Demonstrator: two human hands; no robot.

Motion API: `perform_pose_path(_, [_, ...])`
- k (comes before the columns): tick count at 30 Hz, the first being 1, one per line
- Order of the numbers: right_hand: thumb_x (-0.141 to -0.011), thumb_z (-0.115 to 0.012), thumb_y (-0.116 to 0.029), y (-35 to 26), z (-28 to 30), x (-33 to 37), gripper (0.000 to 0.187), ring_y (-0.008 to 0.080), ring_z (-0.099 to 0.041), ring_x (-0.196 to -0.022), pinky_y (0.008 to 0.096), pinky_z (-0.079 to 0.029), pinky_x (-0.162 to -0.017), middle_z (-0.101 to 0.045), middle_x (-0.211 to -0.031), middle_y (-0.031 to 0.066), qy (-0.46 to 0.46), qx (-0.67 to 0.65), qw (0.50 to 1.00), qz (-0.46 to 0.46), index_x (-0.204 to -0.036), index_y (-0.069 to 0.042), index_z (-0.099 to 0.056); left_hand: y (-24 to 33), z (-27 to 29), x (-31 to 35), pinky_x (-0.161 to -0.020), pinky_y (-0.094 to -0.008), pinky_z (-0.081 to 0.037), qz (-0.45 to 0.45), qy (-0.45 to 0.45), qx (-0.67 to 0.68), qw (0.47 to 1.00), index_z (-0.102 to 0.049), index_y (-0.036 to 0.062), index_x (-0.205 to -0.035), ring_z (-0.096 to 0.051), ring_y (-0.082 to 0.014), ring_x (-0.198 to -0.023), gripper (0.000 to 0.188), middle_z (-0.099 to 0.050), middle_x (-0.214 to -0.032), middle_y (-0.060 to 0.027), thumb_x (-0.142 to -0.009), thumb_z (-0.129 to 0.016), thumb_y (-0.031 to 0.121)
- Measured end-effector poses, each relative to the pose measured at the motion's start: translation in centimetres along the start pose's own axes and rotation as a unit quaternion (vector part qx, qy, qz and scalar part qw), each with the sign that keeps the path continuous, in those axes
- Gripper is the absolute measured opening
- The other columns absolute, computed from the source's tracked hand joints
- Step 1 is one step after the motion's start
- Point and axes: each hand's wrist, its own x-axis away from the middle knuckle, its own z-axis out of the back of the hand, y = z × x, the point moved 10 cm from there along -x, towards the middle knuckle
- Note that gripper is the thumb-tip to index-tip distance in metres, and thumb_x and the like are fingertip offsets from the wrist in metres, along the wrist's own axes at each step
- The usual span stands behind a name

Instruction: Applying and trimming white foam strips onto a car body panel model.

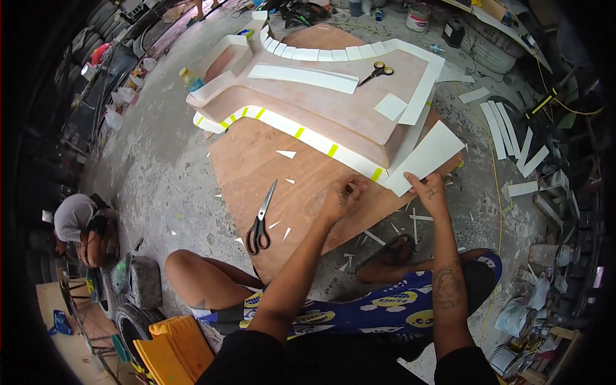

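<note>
My right hand point(428, 191) pinches the lower corner of a white card sheet point(428, 157), thumb on top. The sheet lies across the right front corner of a pinkish moulded panel point(308, 109). My left hand point(346, 197) hovers over the brown plywood board point(250, 157), fingers curled together; whether anything small is in them is hidden. Close by runs a white card strip point(314, 143) along the panel's front edge, fixed with yellow-green tape pieces point(332, 150). Scissors with dark red-black handles point(258, 234) lie on the board, left of my left hand.
On the panel rest smaller scissors point(380, 69), a long white strip point(301, 77) and a white square point(391, 106). A bottle point(191, 79) stands at its left. Loose strips point(499, 129) and offcuts litter the floor. A person point(83, 228) crouches at left beside a tyre point(135, 327).
</note>
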Motion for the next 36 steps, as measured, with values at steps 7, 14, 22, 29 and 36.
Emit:
perform_pose_path(7, [-0.083,-0.072,-0.026,-0.5,0.2,-1.1,0.035,0.0156,-0.067,-0.061,0.0279,-0.051,-0.057,-0.072,-0.074,0.0126,0.024,0.067,0.997,0.031,-0.088,0.008,-0.071,3.4,11.8,8.0,-0.065,-0.0350,-0.051,0.083,0.041,-0.212,0.973,-0.066,-0.0014,-0.098,-0.063,-0.0240,-0.071,0.017,-0.068,-0.087,-0.0128,-0.084,-0.068,0.008])
perform_pose_path(14, [-0.084,-0.072,-0.025,-0.8,-0.1,-1.4,0.037,0.0181,-0.068,-0.062,0.0270,-0.054,-0.055,-0.071,-0.076,0.0154,0.027,0.023,0.999,0.021,-0.088,0.011,-0.070,-0.7,21.7,18.8,-0.085,-0.0476,-0.046,0.239,0.186,-0.503,0.810,-0.058,-0.0051,-0.097,-0.055,-0.0441,-0.097,0.030,-0.058,-0.097,-0.0249,-0.073,-0.071,0.007])
perform_pose_path(22, [-0.083,-0.072,-0.018,-3.0,1.2,-0.8,0.032,0.0187,-0.069,-0.062,0.0269,-0.055,-0.052,-0.071,-0.076,0.0174,0.015,0.034,0.999,0.031,-0.089,0.013,-0.069,-2.3,23.4,20.0,-0.087,-0.0495,-0.045,0.229,0.202,-0.430,0.850,-0.051,-0.0099,-0.100,-0.053,-0.0468,-0.096,0.028,-0.055,-0.099,-0.0323,-0.078,-0.061,0.004])
perform_pose_path(29, [-0.082,-0.071,-0.017,-2.6,0.9,-0.8,0.030,0.0189,-0.069,-0.063,0.0275,-0.056,-0.052,-0.071,-0.076,0.0160,0.007,0.036,0.999,0.031,-0.090,0.012,-0.070,-2.7,23.3,18.6,-0.075,-0.0468,-0.053,0.285,0.137,-0.496,0.808,-0.062,-0.0078,-0.083,-0.066,-0.0428,-0.082,0.033,-0.066,-0.084,-0.0290,-0.073,-0.072,0.022])
perform_pose_path(36, [-0.082,-0.071,-0.017,-2.0,-0.1,-0.7,0.030,0.0189,-0.070,-0.067,0.0282,-0.058,-0.055,-0.072,-0.082,0.0163,0.007,0.036,0.999,0.017,-0.095,0.010,-0.070,-2.8,21.5,18.1,-0.073,-0.0465,-0.054,0.296,0.146,-0.459,0.825,-0.063,-0.0088,-0.082,-0.066,-0.0427,-0.075,0.032,-0.065,-0.078,-0.0299,-0.070,-0.072,0.020])
